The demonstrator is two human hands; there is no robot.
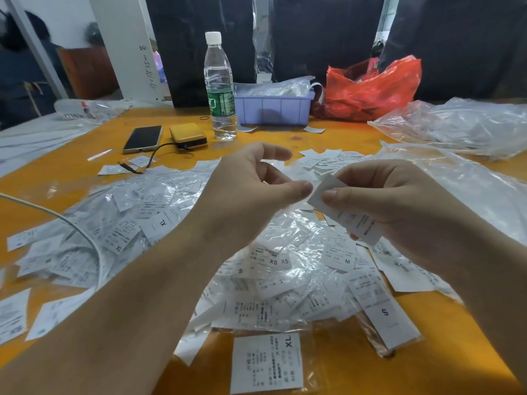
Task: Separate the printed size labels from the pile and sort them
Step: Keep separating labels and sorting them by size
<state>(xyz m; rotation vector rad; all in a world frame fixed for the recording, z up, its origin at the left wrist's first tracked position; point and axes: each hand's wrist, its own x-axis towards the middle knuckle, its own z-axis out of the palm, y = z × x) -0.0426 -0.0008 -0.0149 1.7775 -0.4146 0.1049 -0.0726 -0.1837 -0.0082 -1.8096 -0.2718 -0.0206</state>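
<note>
A wide pile of white printed size labels (265, 283), many in clear plastic sleeves, covers the orange table (445, 332). Letters XL, XS, S and M show on some. My right hand (399, 203) holds a small stack of labels (345, 212) above the pile, thumb pressed on top. My left hand (253, 186) is raised beside it, its thumb tip touching the upper corner of that stack and its fingers curled. An XL label (266, 363) lies alone at the near edge.
Behind the pile stand a water bottle (219, 86), a purple bin (273, 106), a red plastic bag (370, 89), a phone (143, 139) and a yellow power bank (188, 136). Clear plastic bags (462, 129) lie at the right. A white cable (71, 223) crosses the left.
</note>
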